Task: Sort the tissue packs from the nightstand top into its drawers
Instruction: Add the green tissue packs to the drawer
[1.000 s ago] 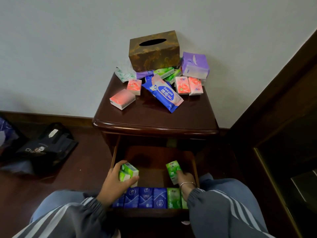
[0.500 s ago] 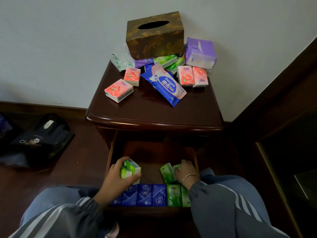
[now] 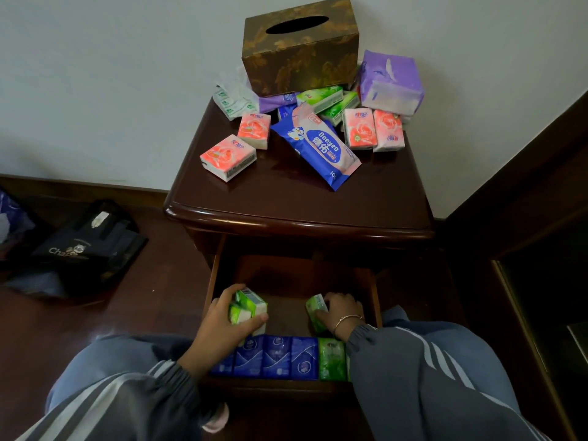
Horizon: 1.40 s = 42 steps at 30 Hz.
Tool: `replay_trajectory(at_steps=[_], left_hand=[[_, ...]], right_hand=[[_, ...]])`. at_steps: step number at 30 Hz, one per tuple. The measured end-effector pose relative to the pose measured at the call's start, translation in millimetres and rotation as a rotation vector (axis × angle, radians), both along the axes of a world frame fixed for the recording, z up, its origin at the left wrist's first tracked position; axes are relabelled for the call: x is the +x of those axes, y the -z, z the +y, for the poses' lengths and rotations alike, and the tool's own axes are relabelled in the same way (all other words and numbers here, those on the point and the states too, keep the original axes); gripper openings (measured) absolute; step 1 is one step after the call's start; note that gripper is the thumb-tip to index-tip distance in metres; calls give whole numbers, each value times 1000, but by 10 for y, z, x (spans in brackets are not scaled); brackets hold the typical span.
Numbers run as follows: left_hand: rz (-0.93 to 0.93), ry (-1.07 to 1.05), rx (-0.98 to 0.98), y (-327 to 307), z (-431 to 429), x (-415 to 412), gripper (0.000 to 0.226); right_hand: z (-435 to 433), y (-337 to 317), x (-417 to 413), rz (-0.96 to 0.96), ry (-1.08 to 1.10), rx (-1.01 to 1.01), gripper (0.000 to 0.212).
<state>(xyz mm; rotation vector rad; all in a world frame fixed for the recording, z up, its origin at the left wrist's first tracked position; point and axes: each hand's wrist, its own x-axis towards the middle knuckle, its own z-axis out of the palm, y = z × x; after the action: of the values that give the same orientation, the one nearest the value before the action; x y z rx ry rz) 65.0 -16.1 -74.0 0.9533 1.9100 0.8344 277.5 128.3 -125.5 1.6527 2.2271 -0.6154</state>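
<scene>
The nightstand (image 3: 299, 208) has its drawer (image 3: 210, 281) pulled out. Inside, along the front, stands a row of blue packs (image 3: 276, 358) ending in a green pack (image 3: 331, 359). My left hand (image 3: 219, 326) grips two green tissue packs (image 3: 249, 308) over the drawer's left side. My right hand (image 3: 339, 308) holds another green pack (image 3: 315, 310) low in the drawer's right side. On top lie pink packs (image 3: 227, 155), green packs (image 3: 319, 98), a blue wet-wipe pack (image 3: 318, 148) and a purple tissue bundle (image 3: 391, 81).
A brown tissue box (image 3: 300, 49) stands at the back of the top against the wall. A dark bag (image 3: 86, 246) lies on the floor to the left. Dark wooden furniture (image 3: 525, 249) closes in on the right. My knees flank the drawer.
My right hand has lowered its green pack from upright down into the drawer's right side. The left hand keeps its two packs in about the same place. The view has moved closer.
</scene>
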Motion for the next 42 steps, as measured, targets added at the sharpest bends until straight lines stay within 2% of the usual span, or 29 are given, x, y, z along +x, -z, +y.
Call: replay_trajectory(at_steps=[4, 7, 10, 15, 20, 26, 29, 32, 37, 42], left_hand=[[0, 14, -1, 11, 0, 15, 69], [13, 17, -4, 20, 5, 11, 68], [9, 21, -10, 23, 7, 7, 69], [30, 18, -18, 42, 2, 9, 71], [50, 25, -15, 47, -5, 10, 70], [34, 32, -14, 97, -14, -16, 71], [40, 39, -14, 123, -14, -23, 71], [40, 43, -9, 137, -6, -22, 71], [47, 38, -1, 156, -16, -27, 72], [43, 44, -11, 164, -12, -38, 72]], right_hand=[[55, 18, 93, 194, 220, -103, 33], [81, 57, 133, 236, 246, -156, 29], [111, 73, 143, 186, 176, -136, 35], [149, 73, 225, 31, -61, -32, 63], [131, 112, 268, -26, -227, -112, 67], [158, 93, 286, -198, -319, -60, 71], [167, 88, 279, -146, -321, -53, 77], [139, 97, 205, -33, -395, -81, 70], [115, 101, 203, -8, -426, -190, 61], [219, 7, 296, -172, -473, -186, 56]])
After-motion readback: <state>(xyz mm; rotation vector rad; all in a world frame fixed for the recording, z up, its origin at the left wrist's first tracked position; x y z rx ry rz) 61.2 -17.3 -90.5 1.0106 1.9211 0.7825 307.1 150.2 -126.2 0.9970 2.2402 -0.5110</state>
